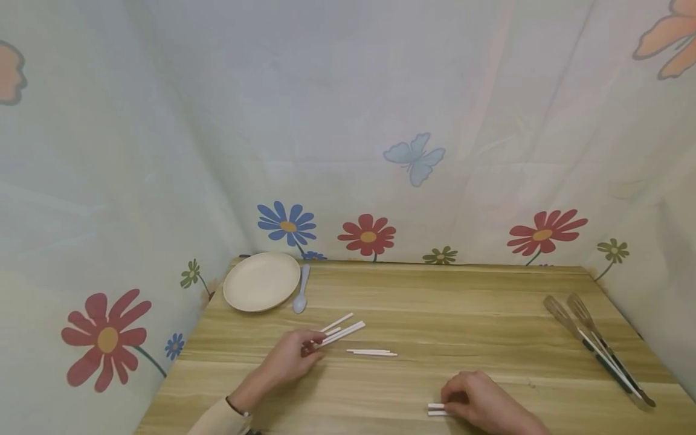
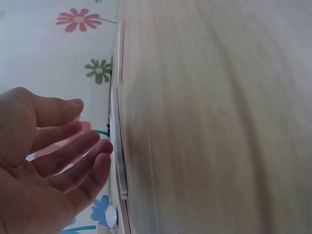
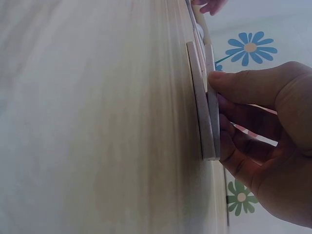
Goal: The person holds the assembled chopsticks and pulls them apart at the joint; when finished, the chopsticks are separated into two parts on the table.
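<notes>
At left centre of the table, my left hand reaches over several short white sticks that lie side by side at a slant. In the left wrist view, the thumb and bent fingers of that hand are spread apart with nothing between them, fingertips right beside a white stick. Near the front edge, my right hand is at two parallel white sticks. Seen from the right wrist, its thumb and fingers pinch the nearer stick, while the other stick lies alongside.
More thin white sticks lie between the hands. At the back left are a cream plate and a grey spoon. Tongs with wide slotted heads lie at the right. A flower-printed curtain encloses the table.
</notes>
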